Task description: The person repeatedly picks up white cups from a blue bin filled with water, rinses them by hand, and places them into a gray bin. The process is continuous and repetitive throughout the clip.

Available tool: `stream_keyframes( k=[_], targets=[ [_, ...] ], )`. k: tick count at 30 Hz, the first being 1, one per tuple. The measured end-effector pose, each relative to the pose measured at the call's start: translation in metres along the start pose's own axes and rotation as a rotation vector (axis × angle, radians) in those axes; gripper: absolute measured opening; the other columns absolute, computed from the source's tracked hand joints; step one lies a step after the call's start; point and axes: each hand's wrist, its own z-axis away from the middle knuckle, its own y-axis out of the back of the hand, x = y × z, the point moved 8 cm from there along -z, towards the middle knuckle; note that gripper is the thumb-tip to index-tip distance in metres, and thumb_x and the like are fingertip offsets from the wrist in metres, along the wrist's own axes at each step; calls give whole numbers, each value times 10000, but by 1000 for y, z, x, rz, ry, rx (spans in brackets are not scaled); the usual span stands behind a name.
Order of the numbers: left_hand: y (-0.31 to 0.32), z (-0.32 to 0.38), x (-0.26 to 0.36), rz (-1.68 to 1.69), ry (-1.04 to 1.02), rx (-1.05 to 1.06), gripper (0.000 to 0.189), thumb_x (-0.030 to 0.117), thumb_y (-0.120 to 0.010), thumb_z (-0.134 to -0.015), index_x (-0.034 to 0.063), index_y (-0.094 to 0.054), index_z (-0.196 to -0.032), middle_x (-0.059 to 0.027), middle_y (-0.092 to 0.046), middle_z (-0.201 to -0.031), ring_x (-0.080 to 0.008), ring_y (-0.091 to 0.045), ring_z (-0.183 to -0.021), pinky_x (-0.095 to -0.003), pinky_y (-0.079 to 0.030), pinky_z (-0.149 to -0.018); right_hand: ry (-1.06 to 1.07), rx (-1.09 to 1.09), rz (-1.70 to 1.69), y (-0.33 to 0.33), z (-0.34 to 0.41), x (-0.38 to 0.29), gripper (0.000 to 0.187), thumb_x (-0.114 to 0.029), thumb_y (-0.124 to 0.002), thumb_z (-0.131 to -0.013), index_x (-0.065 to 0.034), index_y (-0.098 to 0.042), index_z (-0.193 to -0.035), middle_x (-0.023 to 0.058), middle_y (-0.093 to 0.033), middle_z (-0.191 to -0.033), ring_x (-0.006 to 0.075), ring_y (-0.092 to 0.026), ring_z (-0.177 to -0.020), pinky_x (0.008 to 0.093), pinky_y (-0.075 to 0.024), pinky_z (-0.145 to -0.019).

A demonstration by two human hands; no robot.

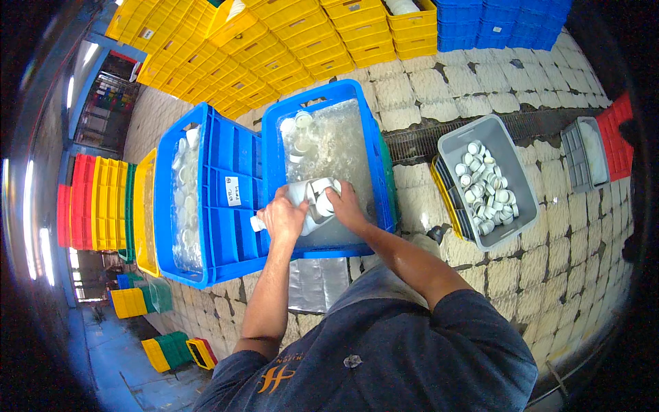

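My left hand (285, 217) grips a whitish plastic vessel (301, 193), tilted above the near part of a blue plastic crate (315, 98). A small white piece (257, 223) sticks out on the outer side of that hand. Several white plastic lids (324, 198) are bunched at the vessel, and my right hand (350, 205) is closed around them with the thumb on top. Cloudy, foamy water (334, 134) fills the crate. At its far left corner float white lids (302, 119). The vessel's full shape is hidden by my hands.
Left stands another blue crate (231, 154) with white pieces in water. A grey tub (515, 206) of white lids is to the right, near a floor drain grate (417, 139). Stacked yellow crates (309, 36) and blue crates (494, 26) line the back. The stone floor (556, 232) looks wet.
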Motion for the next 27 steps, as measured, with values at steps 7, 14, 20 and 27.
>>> stream_keyframes(
  k=[7,14,20,27],
  targets=[
    [3,-1,5,-30,-44,21,641,309,-884,-759,50,-686,-1311,-220,-782,-976,-370,-750,-976,-509,-400,-967,31,24,-56,1,1,-4,524,-349,-662,-979,82,-573,-1264,341,-598,-1251,481,-570,-1204,530,-431,-1039],
    [5,0,7,-33,-58,18,639,303,-883,-763,40,-683,-1310,-224,-779,-1011,-369,-746,-987,-502,-399,-963,4,22,-51,-4,-1,3,517,-343,-665,-979,69,-575,-1278,337,-598,-1252,471,-573,-1207,518,-438,-1043],
    [7,0,6,-27,-73,19,644,304,-884,-760,30,-684,-1307,-225,-778,-1001,-376,-745,-986,-509,-399,-961,0,7,-106,-8,-2,7,508,-324,-674,-974,65,-578,-1286,320,-603,-1248,460,-582,-1200,516,-445,-1038],
    [0,5,-21,56,-48,42,677,325,-897,-738,31,-685,-1309,-210,-778,-933,-380,-750,-897,-512,-470,-883,110,-26,-38,-5,3,-3,480,-318,-680,-968,59,-569,-1243,309,-597,-1209,455,-578,-1159,528,-436,-1011]
  ],
)
